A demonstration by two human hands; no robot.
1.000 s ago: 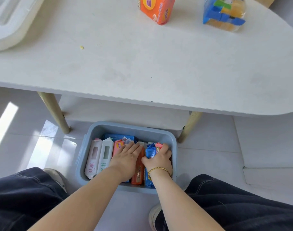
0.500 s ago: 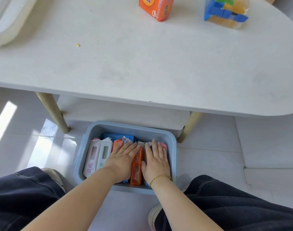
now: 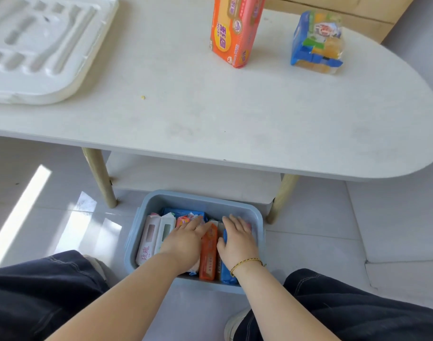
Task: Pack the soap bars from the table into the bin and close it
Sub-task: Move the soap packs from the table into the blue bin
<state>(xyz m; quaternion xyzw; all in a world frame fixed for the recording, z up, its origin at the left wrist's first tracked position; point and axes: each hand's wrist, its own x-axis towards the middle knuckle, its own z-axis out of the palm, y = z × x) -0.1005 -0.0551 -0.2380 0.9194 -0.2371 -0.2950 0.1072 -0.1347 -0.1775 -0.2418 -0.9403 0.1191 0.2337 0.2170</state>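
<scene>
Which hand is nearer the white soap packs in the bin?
Left. The left hand lies beside the white soap packs; the right hand rests beyond the orange soap bar.

The orange pack (image 3: 235, 33) standing on the tabletop (image 3: 210, 114) bears small letters, seemingly "XEON", beside large Chinese characters too tilted to read. In the bin (image 3: 198, 199), a white-and-pink soap bar (image 3: 146, 239) shows red "玫瑰". Print on the orange soap bar (image 3: 208, 254) is illegible.

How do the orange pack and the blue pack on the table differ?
The orange pack is opaque and long; the blue pack is partly clear, shows yellow bars, and looks squatter. The orange pack sits left of the blue pack. Both are on the table, outside the bin.
</scene>
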